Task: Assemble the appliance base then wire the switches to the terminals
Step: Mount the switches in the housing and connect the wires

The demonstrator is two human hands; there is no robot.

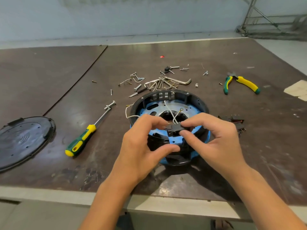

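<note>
Small black plastic switch [176, 128] is being pinched by right hand [216, 138] over round blue-black base [182, 94]; left hand [142, 146] hold, at nine o'clock, cannot be told.

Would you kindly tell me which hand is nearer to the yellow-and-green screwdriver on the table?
Left. The left hand sits right of the yellow-and-green screwdriver, apart from it; the right hand is farther right, beyond the left hand.

Round appliance base [167, 103], black wall around a blue inner plate, lay open side up. Small black switch [176, 127] hung over its centre, pinched in my right hand [214, 138], my left hand [142, 140] fingertips at its left end. White wires [171, 113] rose from it, one ending in a ring terminal [181, 109].
</note>
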